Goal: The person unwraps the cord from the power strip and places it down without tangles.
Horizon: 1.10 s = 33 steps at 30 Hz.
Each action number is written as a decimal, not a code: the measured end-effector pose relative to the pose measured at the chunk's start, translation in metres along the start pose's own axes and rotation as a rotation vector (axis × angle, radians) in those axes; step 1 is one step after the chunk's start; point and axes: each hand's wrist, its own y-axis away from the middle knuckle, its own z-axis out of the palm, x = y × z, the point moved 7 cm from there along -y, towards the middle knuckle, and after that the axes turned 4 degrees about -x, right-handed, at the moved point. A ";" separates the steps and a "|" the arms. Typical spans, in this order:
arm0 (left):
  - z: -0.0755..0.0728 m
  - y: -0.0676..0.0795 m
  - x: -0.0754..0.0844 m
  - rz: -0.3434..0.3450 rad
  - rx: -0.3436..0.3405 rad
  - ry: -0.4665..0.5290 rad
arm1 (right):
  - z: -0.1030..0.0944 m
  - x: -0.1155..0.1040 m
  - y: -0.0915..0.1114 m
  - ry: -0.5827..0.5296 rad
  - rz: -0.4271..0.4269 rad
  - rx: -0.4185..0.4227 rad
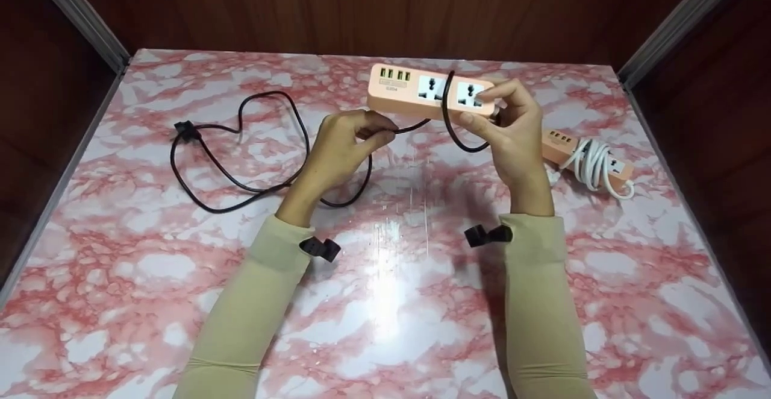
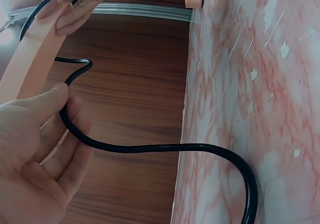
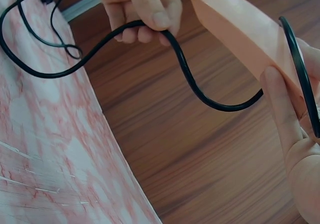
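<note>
An orange power strip (image 1: 409, 90) with white sockets and USB ports is held up above the table by my right hand (image 1: 519, 128), which grips its right end between thumb and fingers. The strip's black cord (image 1: 465, 146) loops once over its top face, between the two sockets, and passes behind it. With thumb and fingertips my left hand (image 1: 343, 143) pinches that cord just below the strip's left end. In the right wrist view the cord (image 3: 220, 106) sags between the two hands. From the left hand the rest trails down to the table, ending at a black plug (image 1: 187, 131).
A second orange power strip (image 1: 560, 146), wrapped in a coiled white cord (image 1: 593, 164), lies at the right on the pink-and-white marbled table (image 1: 385, 326). Loose loops of the black cord spread over the left side. Dark wood panels (image 1: 385, 10) enclose the back and sides.
</note>
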 end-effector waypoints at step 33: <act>-0.015 0.000 -0.004 -0.007 0.113 -0.070 | 0.005 -0.002 0.002 -0.002 -0.021 -0.076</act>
